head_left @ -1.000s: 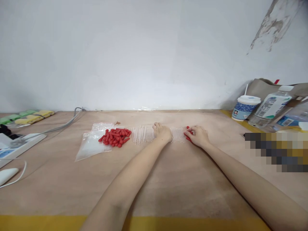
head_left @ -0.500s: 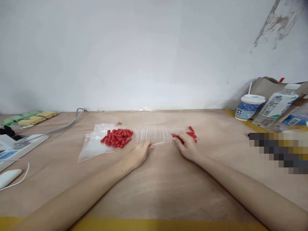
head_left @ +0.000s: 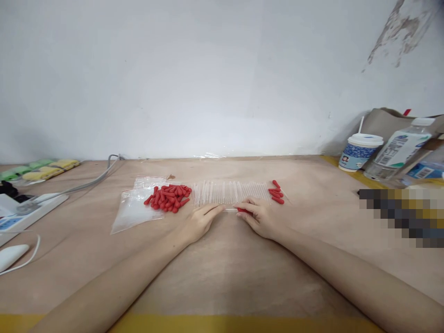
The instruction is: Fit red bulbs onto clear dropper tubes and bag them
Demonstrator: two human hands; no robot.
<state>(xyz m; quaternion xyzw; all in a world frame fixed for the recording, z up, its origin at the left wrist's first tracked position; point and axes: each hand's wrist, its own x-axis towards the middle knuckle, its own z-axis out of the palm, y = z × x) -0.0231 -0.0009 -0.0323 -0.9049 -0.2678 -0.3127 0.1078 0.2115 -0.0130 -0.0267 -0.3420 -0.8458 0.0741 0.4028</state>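
In the middle of the table, my left hand [head_left: 204, 219] is closed on the left end of a clear dropper tube [head_left: 230, 210]. My right hand [head_left: 258, 216] pinches a red rubber dropper bulb [head_left: 243, 211] at the tube's right end; whether the tube is inside the bulb I cannot tell. Just beyond both hands lies a row of clear tubes [head_left: 225, 192], side by side. Several red bulbs [head_left: 276, 195] rest at the row's right end, some of them lined up with tubes. A heap of loose red bulbs [head_left: 168, 198] sits left of the row.
Clear plastic bags [head_left: 130, 215] lie under the heap's left side. On the left are a power strip [head_left: 45, 210], a grey cable [head_left: 93, 180], a white mouse [head_left: 12, 256] and green and yellow packs [head_left: 48, 171]. A paper cup [head_left: 359, 152] and a bottle [head_left: 398, 150] stand at right.
My right hand has moved left and slightly nearer, bringing the red bulb to the tube's end. My left hand has shifted slightly, its fingers now stretched further along the tube.
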